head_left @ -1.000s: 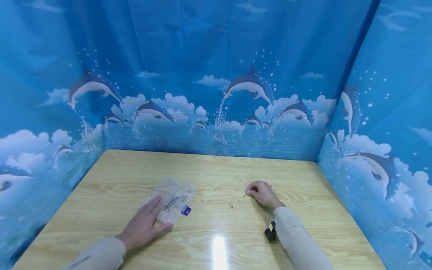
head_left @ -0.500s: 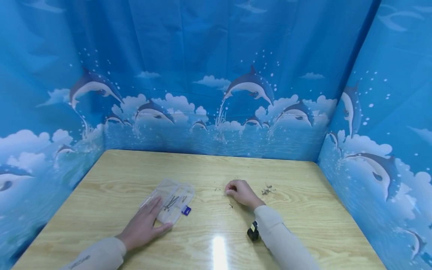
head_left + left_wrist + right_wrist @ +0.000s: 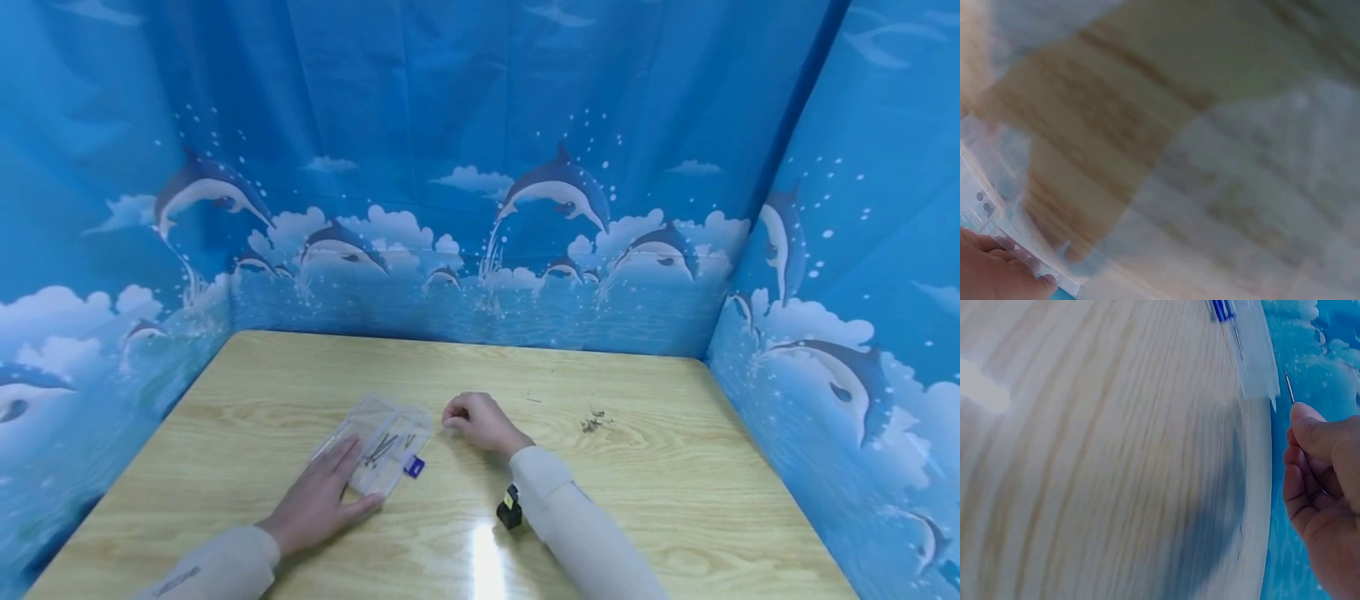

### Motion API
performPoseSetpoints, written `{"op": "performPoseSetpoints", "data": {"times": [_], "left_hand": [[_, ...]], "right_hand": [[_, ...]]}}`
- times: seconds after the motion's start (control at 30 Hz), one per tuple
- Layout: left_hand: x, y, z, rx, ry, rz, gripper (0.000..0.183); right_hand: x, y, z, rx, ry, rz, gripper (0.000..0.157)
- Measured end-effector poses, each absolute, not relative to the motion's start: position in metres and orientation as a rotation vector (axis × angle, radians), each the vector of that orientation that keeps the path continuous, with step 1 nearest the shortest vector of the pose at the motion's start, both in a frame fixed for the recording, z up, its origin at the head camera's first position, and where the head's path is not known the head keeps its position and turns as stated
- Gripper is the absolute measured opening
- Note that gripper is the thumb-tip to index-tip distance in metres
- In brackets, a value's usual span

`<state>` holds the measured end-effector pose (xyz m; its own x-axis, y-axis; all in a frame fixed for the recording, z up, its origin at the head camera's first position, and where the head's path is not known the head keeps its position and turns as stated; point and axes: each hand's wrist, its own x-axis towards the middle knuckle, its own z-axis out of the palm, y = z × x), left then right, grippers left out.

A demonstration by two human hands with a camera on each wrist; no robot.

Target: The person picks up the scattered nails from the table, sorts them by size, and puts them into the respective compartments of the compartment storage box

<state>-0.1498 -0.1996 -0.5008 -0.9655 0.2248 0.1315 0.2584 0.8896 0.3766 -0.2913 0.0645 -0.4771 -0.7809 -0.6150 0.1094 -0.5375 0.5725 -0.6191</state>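
Observation:
A clear plastic compartment box (image 3: 386, 479) lies on the table, with several thin dark nails (image 3: 381, 450) in one section and a few more small pieces in another. My left hand (image 3: 318, 504) rests on its near left side, fingers fairly straight and thumb spread along the near edge. Just right of the box, my right hand (image 3: 483, 423) is raised a little. Its thumb and fingers pinch a thin metal nail (image 3: 1289, 387), whose end sticks out past the thumb in the right wrist view. The left wrist view shows the left hand (image 3: 1004, 269) against the clear plastic.
A small heap of tiny metal pieces (image 3: 592, 423) lies right of centre on the wooden table (image 3: 675, 500). A single thin piece (image 3: 533, 399) lies nearer the middle. A purple-blue tab (image 3: 414, 467) sits at the box's right edge. Blue dolphin curtains (image 3: 465, 167) enclose the table.
My right hand has swung left from near the heap to beside the box. The left hand and the box stay where they were.

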Motion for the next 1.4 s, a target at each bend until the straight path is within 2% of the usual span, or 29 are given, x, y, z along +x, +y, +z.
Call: {"op": "performPoseSetpoints", "data": {"times": [0.57,1.4], "left_hand": [[-0.153,-0.2,-0.502,-0.38,-2.99,-0.614,0.099],[-0.152,-0.2,-0.5,-0.366,-2.999,-0.609,0.099]], "right_hand": [[-0.286,0.024,-0.475,-1.036,2.743,-0.878,0.006],[-0.282,0.021,-0.478,-1.0,2.742,-0.919,0.007]]}}
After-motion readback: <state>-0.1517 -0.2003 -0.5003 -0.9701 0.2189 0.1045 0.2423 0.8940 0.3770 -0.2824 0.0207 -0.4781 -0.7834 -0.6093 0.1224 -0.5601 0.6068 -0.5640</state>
